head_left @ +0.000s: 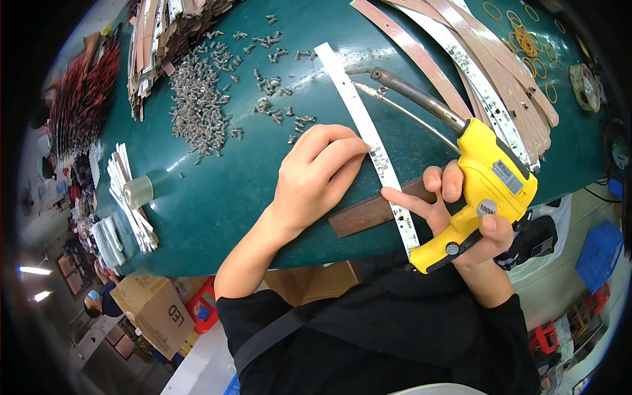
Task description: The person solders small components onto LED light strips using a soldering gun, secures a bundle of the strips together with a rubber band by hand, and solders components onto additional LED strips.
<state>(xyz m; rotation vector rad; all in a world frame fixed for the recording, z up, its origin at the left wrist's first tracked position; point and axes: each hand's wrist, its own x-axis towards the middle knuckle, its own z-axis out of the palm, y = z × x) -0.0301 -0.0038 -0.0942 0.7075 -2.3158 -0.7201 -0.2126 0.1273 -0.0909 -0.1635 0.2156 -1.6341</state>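
Observation:
A narrow white LED circuit board strip slants across the green table in front of me, its near part over a dark brown wooden bar. My left hand is closed, thumb and fingers pinched together at the strip's left edge, beside a cluster of small components. What the fingertips hold is hidden. In my right hand is a yellow soldering gun, gripped by its handle. Its metal barrel and thin feed tube point far left, with the tip near the strip's far part. My right index finger stretches out to touch the strip.
Small metal parts lie heaped at the far left, others scattered. Bare strips fan out at the far right near rubber bands. A tape roll rests on thin white strips at left. Cardboard boxes stand below.

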